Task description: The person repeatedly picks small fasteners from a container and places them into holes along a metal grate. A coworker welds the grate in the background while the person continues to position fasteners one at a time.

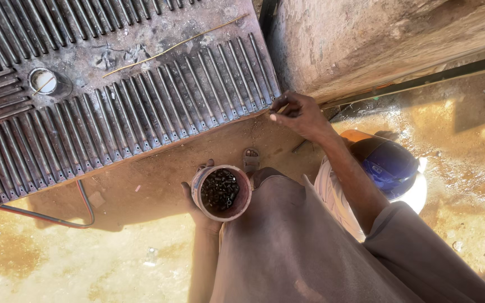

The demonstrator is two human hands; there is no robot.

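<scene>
The left hand [197,210], mostly hidden under it, has its fingers wrapped round a cup [221,192] of small dark bits, too tiny to identify. The right hand [300,115] pinches a thin stick [281,108] at the ribbed metal panel's [124,106] right near edge; the panel is cut off at left.

Metalwork yard: ribbed steel panel [119,95]

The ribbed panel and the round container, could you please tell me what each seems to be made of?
The ribbed panel looks like bare steel: dark grey, dull, rows of bars with scorched patches. The round container, held in the left hand, seems plastic or painted tin, reddish-walled with a worn pale rim; hard to tell which.
</scene>
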